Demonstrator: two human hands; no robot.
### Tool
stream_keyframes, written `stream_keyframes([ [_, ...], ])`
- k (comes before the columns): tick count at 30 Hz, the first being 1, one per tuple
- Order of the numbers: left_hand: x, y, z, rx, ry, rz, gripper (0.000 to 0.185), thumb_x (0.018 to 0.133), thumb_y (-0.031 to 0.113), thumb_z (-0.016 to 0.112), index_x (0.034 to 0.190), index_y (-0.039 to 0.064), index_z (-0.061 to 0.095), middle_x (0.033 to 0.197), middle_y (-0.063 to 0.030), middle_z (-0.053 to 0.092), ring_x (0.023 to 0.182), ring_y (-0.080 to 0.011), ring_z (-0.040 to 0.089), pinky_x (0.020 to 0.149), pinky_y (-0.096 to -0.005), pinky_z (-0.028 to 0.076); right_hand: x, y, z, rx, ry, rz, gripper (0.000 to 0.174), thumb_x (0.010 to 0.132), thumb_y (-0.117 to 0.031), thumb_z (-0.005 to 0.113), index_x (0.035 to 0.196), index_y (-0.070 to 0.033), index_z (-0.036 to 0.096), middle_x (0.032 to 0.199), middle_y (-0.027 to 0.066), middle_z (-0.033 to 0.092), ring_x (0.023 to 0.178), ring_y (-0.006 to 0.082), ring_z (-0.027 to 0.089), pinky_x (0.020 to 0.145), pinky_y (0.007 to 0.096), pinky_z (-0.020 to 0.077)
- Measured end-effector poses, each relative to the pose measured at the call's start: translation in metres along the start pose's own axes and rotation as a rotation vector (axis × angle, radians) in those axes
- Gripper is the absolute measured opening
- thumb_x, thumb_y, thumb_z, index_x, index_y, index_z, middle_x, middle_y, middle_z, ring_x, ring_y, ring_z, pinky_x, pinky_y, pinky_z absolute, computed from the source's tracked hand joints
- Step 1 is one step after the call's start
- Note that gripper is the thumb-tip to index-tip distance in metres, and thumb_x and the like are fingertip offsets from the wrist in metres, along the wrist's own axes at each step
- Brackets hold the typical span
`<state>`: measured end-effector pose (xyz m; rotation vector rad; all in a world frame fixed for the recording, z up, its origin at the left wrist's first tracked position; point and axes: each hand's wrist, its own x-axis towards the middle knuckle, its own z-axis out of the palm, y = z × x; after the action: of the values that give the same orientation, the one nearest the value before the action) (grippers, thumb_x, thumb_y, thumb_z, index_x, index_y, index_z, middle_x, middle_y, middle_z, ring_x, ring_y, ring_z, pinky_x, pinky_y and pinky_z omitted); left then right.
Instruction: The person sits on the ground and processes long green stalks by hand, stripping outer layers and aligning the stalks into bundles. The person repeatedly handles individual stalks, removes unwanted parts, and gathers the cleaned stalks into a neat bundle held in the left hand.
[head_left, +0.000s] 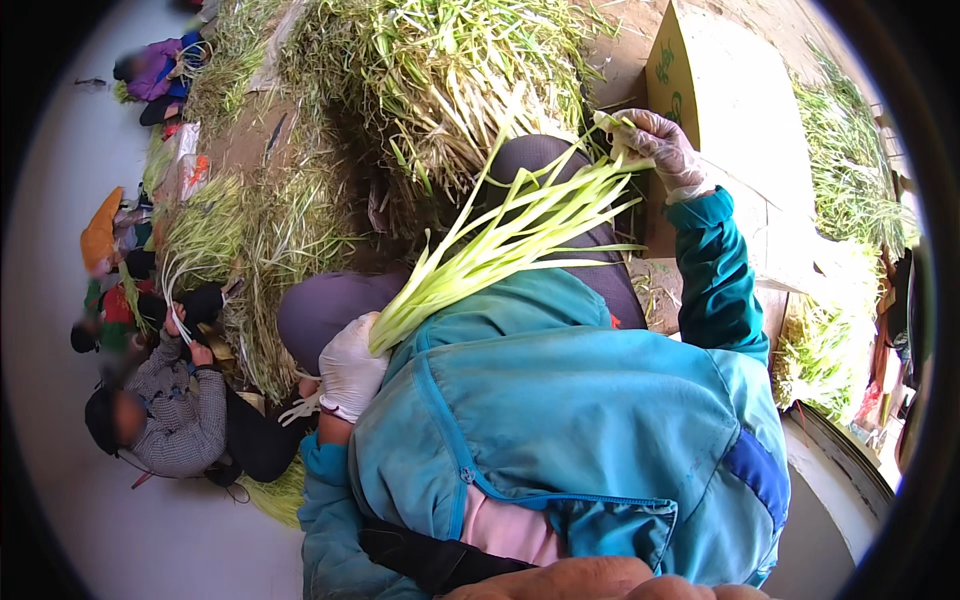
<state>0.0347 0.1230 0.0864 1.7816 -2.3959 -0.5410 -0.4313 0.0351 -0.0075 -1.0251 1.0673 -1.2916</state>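
A bunch of long pale-green leafy stalks (495, 232) lies slantwise above my lap. My left hand (354, 367), in a white glove, is closed around the bunch at its lower left, with thin white stalk ends showing below the fist. My right hand (656, 150), in a clear thin glove, is at the bunch's upper right end, fingers bent around a few green leaf pieces. A large heap of green leaves and dry stalks (465, 90) lies before my knees.
A cardboard box (671, 82) stands right of my knees. More green stalks (847, 157) lie beyond it. Trimmings (277, 262) cover the ground at left. A co-worker in a checked jacket (180, 427) holds white-ended stalks; other people sit farther up the left side.
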Motion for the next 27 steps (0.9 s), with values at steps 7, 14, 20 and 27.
stream_keyframes([
  [7,0.003,-0.011,0.006,-0.073,-0.035,-0.068,0.032,0.071,0.011,0.067,0.103,0.008,0.062,0.092,-0.0125,0.065,0.085,-0.0319,0.063,0.075,-0.0372,0.050,-0.064,0.017,-0.032,-0.347,0.138,0.362,0.051,0.089,-0.015,0.063,0.137,-0.027,0.048,0.099,-0.0022,0.059,0.075,0.0085,0.052,0.068,0.0218,0.0438],
  [14,0.003,-0.015,0.009,-0.092,-0.075,-0.128,0.034,0.073,0.014,0.068,0.106,0.009,0.062,0.092,-0.0140,0.065,0.087,-0.0333,0.062,0.075,-0.0379,0.050,-0.085,0.002,-0.028,-0.400,0.360,0.132,0.031,0.093,-0.016,0.059,0.123,-0.011,0.060,0.098,-0.0004,0.064,0.075,0.0068,0.054,0.064,0.0199,0.0434],
  [20,0.012,-0.025,0.000,-0.388,-0.228,-0.122,0.036,0.074,0.009,0.067,0.109,0.004,0.060,0.087,-0.0088,0.066,0.076,-0.0211,0.065,0.068,-0.0307,0.050,-0.091,-0.062,0.048,-0.736,-0.167,-0.182,0.037,0.081,-0.013,0.067,0.118,-0.012,0.064,0.083,0.0091,0.063,0.073,0.0248,0.061,0.065,0.0339,0.0483],
  [27,0.041,0.007,-0.051,-1.044,-0.782,-0.419,0.048,0.071,0.014,0.073,0.114,0.000,0.056,0.095,-0.0026,0.059,0.070,-0.0091,0.056,0.054,-0.0219,0.049,-0.046,-0.041,0.047,-1.523,0.166,-0.375,0.014,0.087,-0.027,0.058,0.085,-0.016,0.065,0.069,0.0073,0.060,0.064,0.0284,0.061,0.056,0.0397,0.0461],
])
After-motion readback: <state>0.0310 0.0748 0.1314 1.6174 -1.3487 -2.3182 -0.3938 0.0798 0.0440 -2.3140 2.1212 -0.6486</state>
